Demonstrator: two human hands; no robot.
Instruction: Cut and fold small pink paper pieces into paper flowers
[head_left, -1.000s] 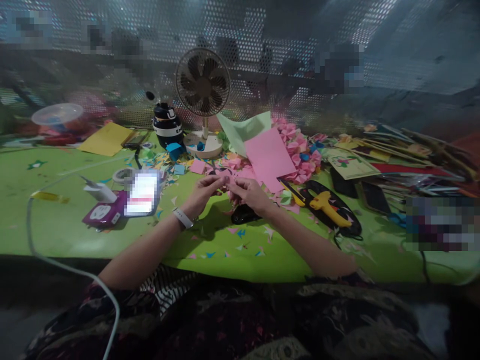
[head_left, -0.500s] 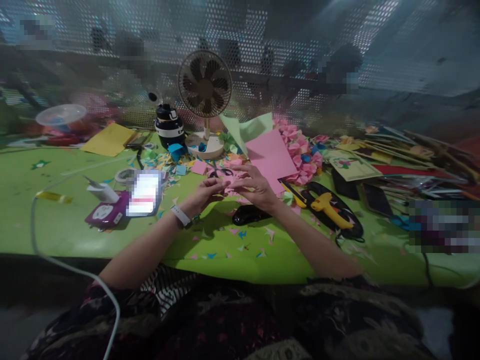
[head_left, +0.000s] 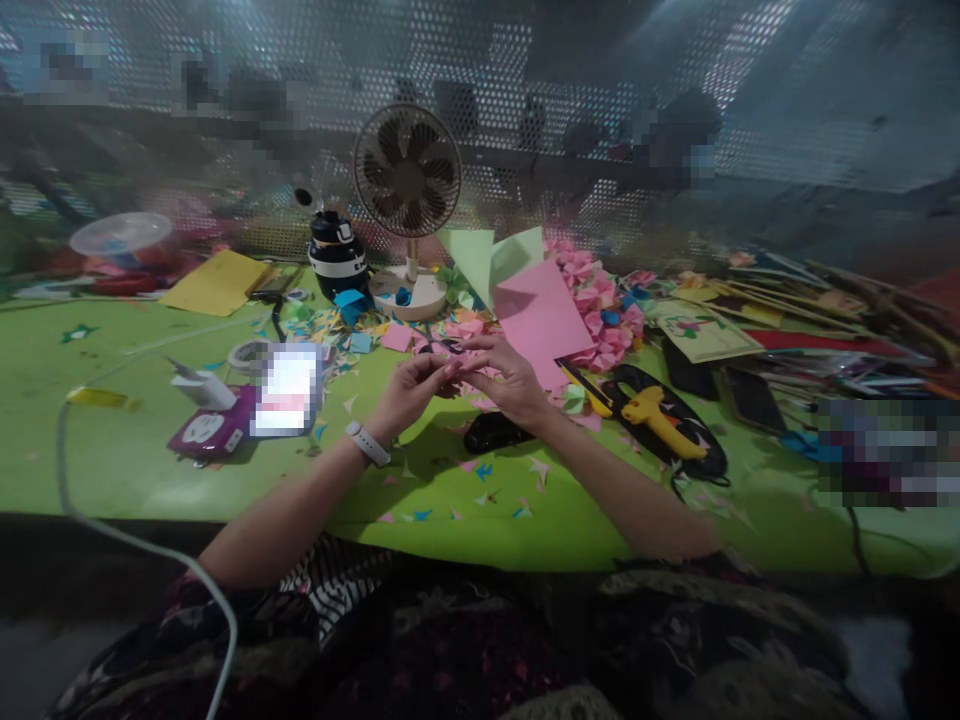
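My left hand (head_left: 411, 396) and my right hand (head_left: 511, 384) meet over the middle of the green table, fingertips together. Both are closed in a pinch on what looks like a small pink paper piece, mostly hidden by the fingers. A white-banded watch circles my left wrist. Just beyond the fingertips lie scissors (head_left: 441, 346) with dark handles, partly covered. Under my right hand rests a glossy black object (head_left: 491, 432) whose kind I cannot make out. A pink paper sheet (head_left: 544, 315) lies behind my right hand, beside a heap of folded pink paper flowers (head_left: 600, 335).
To the right, a yellow glue gun (head_left: 664, 420) lies on a black tray, near a yellow cutter (head_left: 583, 385). On the left are a lit phone (head_left: 289, 390), a purple power socket (head_left: 206, 430) and a cable. A fan (head_left: 409, 175) and a black bottle (head_left: 335, 262) stand behind. Paper scraps litter the table.
My left hand has turned slightly, its wrist shifting a little right and down, and the fingers of both hands have drawn closer together. Things on the table stay where they were.
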